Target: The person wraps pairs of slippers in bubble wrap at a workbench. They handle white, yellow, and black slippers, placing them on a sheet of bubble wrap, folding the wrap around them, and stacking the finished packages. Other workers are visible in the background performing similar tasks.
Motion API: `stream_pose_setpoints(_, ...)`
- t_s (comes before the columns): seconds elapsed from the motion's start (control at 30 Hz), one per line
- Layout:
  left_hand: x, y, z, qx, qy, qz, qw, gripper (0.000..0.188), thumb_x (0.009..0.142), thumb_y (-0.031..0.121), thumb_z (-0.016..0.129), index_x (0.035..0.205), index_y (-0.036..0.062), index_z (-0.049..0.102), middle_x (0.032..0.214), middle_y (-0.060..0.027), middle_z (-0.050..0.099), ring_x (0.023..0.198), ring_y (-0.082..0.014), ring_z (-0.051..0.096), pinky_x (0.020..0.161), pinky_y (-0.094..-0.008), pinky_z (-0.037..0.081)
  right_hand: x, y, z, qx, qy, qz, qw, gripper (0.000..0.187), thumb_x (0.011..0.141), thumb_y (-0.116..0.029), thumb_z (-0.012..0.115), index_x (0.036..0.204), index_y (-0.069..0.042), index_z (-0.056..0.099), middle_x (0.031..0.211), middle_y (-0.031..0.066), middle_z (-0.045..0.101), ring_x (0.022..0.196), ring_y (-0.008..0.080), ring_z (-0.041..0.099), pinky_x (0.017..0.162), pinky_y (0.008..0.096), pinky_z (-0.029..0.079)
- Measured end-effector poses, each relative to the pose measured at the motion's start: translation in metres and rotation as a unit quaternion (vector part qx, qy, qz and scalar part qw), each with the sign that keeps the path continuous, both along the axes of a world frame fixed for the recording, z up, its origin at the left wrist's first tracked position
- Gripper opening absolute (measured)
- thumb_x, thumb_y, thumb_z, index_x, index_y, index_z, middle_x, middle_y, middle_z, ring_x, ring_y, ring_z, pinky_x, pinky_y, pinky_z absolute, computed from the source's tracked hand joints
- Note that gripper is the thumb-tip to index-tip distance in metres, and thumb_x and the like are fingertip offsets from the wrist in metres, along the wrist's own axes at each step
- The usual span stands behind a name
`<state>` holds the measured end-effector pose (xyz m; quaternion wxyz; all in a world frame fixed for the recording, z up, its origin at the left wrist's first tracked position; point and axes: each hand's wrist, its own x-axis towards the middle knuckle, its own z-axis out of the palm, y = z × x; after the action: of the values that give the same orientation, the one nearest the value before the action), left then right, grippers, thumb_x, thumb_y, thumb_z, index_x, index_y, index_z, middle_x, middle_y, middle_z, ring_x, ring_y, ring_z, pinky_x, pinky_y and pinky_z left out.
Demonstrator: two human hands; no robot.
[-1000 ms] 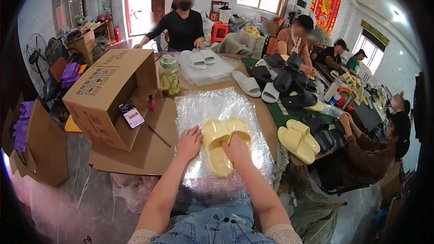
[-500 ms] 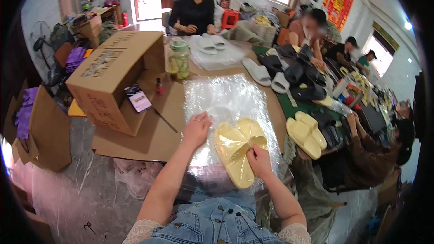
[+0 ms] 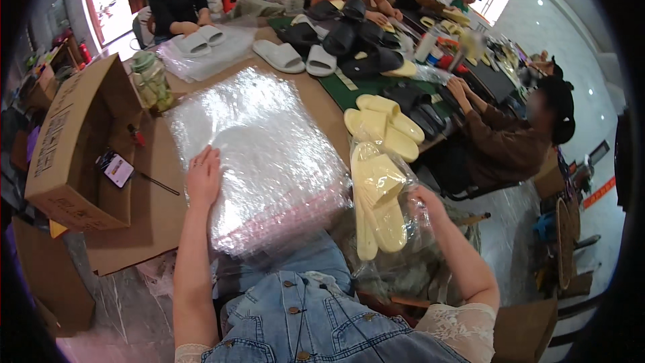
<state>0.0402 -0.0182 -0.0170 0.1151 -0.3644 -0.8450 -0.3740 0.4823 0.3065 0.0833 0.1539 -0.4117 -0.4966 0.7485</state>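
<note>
A pair of pale yellow slippers (image 3: 381, 195) in a clear plastic bag hangs off the right side of the stack in front of me. My right hand (image 3: 428, 205) pinches the bag's edge, fingers closed on the film. On the left part of a stack of clear plastic bags (image 3: 269, 141), my left hand (image 3: 203, 178) lies flat, fingers stretched out and holding nothing. A second yellow pair of slippers (image 3: 383, 124) rests on the table just beyond the bagged pair.
A cardboard box (image 3: 74, 154) lies on its side at left, with a phone (image 3: 115, 169) at its opening. Behind stands a glass jar (image 3: 150, 84). Black slippers (image 3: 369, 60) and white slippers (image 3: 279, 56) cover the far right. Several people sit around; one (image 3: 504, 128) is close on my right.
The view has turned right. My right hand has carried the bagged yellow slippers off the stack to the right. My left hand stays on the bags.
</note>
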Motion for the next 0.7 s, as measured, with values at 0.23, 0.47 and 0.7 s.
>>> stream_pose_setpoints(0.23,-0.009,0.006,-0.007,-0.003,0.037,-0.044,0.998,0.036,0.105,0.028,0.049,0.125,0.0061,0.069,0.137,-0.0158,0.063,0.125,-0.037,0.055,0.108,-0.0446,0.041,0.152,0.071,-0.085,-0.178,0.027,-0.054,0.982,0.02,0.102,-0.016,0.05,0.084,-0.009,0.055,0.072,0.0004,0.054,0.061,0.0117,0.054,0.061,0.0278,0.049)
stream_pose_setpoints(0.47,-0.006,0.006,-0.004,-0.005,0.024,-0.037,0.999,0.036,0.104,0.027,0.05,0.126,0.0062,0.069,0.136,-0.0163,0.063,0.125,-0.0361,0.055,0.109,-0.0442,0.04,0.127,0.045,-0.147,0.0,-0.183,-0.042,0.982,0.03,0.105,-0.021,0.056,0.116,0.006,0.063,0.091,0.0071,0.065,0.075,0.0135,0.059,0.067,0.0283,0.051)
stream_pose_setpoints(0.7,-0.003,0.005,-0.001,0.003,0.018,-0.027,0.999,0.032,0.102,0.023,0.054,0.123,0.0051,0.07,0.135,-0.0156,0.064,0.123,-0.0362,0.056,0.108,-0.0434,0.042,0.042,0.088,-0.114,0.407,-0.069,-0.142,0.9,0.015,0.095,-0.013,0.065,0.104,-0.002,0.07,0.089,0.0007,0.066,0.072,0.009,0.058,0.063,0.0259,0.046)
